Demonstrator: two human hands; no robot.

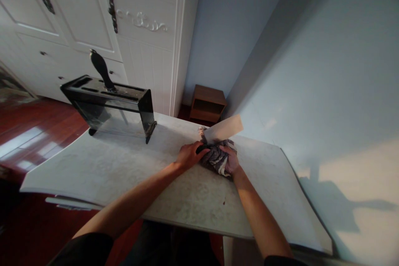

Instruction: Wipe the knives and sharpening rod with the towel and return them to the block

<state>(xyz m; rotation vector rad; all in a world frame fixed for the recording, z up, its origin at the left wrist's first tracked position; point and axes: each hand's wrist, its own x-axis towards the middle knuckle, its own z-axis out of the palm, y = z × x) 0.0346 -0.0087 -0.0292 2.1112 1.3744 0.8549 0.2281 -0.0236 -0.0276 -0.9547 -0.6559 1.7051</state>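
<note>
A knife with a broad blade point(225, 129) is held over the white table point(134, 170), its blade pointing up and to the right. My left hand point(189, 155) is closed round its dark handle, which shows only in part. A crumpled dark patterned cloth point(215, 158) bunches below and around the base of the blade. My right hand point(230, 160) grips the right side of this cloth, with the thumb on top. The two hands are close together, with cloth between them.
On the table's left stands a black knife block point(141, 96) with clear sides and one black-handled knife point(101, 67) in it. Behind are a white wardrobe point(149, 50) and a small brown cabinet point(208, 99). A pale wall point(327, 91) borders the right side.
</note>
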